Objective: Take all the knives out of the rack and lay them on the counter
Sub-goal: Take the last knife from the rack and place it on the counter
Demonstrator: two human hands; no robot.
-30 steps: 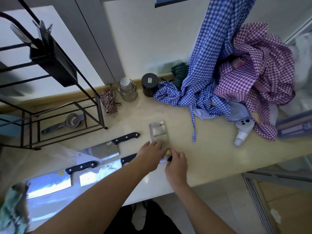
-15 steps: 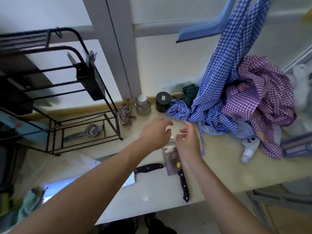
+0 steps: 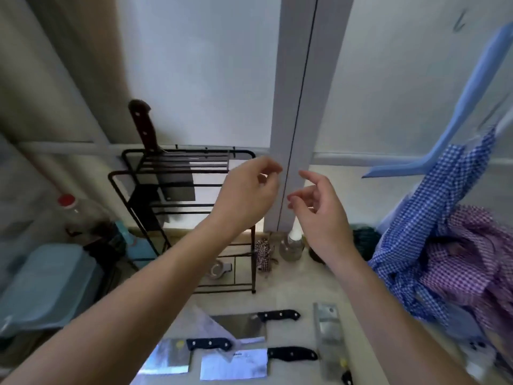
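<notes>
1. Black wire rack (image 3: pixel 177 173): one brown-handled cleaver (image 3: pixel 155 151) upright in its slots.
2. Counter (image 3: pixel 291 284): four cleavers (image 3: pixel 236 326) lying flat.
3. Left hand (image 3: pixel 244 195), right hand (image 3: pixel 322 212): raised, empty, fingers loosely curled.

Above the rack (image 3: pixel 188 173) the air is open around the knife handle (image 3: pixel 143 125); four cleavers (image 3: pixel 238 325) crowd the counter (image 3: pixel 291 287) before it.

The pale bench (image 3: pixel 288 284) carries four cleavers (image 3: pixel 241 325) lying flat near its front edge, a black wire rack (image 3: pixel 194 173), a small glass jar (image 3: pixel 291 247), a checked cloth bundle (image 3: pixel 263 255) and, heaped at right, what looks like gingham clothing (image 3: pixel 444 259).
</notes>
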